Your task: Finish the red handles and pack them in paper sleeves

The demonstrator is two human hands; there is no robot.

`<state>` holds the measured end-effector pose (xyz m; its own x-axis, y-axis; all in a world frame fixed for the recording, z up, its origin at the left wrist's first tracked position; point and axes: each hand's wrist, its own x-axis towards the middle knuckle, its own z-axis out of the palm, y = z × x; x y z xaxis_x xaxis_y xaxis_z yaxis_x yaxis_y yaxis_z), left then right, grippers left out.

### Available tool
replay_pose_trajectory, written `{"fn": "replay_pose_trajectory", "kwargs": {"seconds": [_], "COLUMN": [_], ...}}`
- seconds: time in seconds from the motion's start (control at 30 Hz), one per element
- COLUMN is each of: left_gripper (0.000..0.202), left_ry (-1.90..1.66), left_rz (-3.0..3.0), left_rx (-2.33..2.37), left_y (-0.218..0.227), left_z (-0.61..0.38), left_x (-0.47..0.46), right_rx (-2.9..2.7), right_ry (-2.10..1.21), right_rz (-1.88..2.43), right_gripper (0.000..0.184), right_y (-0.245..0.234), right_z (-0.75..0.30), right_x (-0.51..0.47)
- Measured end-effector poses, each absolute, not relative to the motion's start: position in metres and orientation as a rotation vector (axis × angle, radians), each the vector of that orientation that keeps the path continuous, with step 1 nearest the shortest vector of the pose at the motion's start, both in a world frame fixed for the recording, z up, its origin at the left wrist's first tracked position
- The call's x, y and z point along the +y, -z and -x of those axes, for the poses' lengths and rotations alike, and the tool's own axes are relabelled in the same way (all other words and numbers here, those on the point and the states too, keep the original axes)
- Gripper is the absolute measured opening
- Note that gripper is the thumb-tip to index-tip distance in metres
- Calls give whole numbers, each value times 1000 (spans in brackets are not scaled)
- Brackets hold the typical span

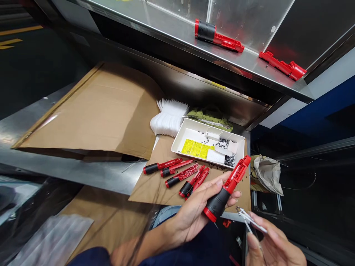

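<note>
My left hand (191,208) is wrapped round the black sleeve of a red-and-black plastic tool housing (222,195), whose narrow red end points up and away. My right hand (274,240), lower right, pinches a pair of white tweezers (251,220). Their tips sit just right of the housing, apart from it, and a tiny dark piece seems to be at them. Beyond the left hand, several similar red-and-black housings (181,175) lie on a cardboard sheet (149,188). A white tray (181,147) behind them contains small black parts (229,160) and yellow labels (198,148).
A large cardboard box (97,111) stands to the left. White foam sheets (169,118) and a green pouch (210,119) lie behind the tray. Two more red housings (227,41) rest on the metal shelf (177,31) above. A paper bag (267,171) hangs at the right.
</note>
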<state>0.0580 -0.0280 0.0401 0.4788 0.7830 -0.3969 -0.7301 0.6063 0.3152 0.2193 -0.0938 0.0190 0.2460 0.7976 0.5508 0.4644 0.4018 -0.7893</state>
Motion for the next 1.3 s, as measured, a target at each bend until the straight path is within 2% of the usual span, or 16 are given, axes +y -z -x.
{"fn": "replay_pose_trajectory", "kwargs": {"seconds": [0.13,0.27,0.37,0.47,0.53,0.6,0.67,0.77,0.87,1.0,1.17,1.3], "left_gripper": [37,35,42,43,44,44,45,51,63,79,98,89], "left_ry": [-951,-969,-974,-995,-986,-943,-864,-680,-561,-668,-1039,-1129], "left_rz": [-58,-31,22,58,39,-27,-122,-243,-282,-260,-631,-836], "left_rx": [522,563,618,645,651,638,600,503,396,334,416,702], "left_y": [-37,-33,-34,-36,-34,-28,-18,-3,0,-3,19,21], "left_z": [-56,-50,-44,-37,-32,-27,-24,-21,-18,-10,-23,-45], "left_x": [-24,-17,-11,-6,-5,-3,-1,5,13,16,3,0], "right_rx": [-1103,-1365,-1476,-1495,-1490,-1468,-1442,-1295,-1116,-873,-464,-604], "right_ry": [-294,-639,-789,-848,-888,-924,-969,-1216,-1439,-1481,-1478,-1636], "right_rz": [1417,1866,1971,2015,1986,1895,1761,1403,1202,1258,1177,1228], "right_gripper": [35,47,36,24,33,51,64,70,68,42,46,53], "right_y": [7,72,122,147,143,124,92,38,2,5,34,34], "right_z": [-235,-259,-259,-246,-241,-243,-250,-260,-261,-246,-203,-186], "right_x": [-76,-36,-11,2,6,11,17,23,27,26,-2,-42]}}
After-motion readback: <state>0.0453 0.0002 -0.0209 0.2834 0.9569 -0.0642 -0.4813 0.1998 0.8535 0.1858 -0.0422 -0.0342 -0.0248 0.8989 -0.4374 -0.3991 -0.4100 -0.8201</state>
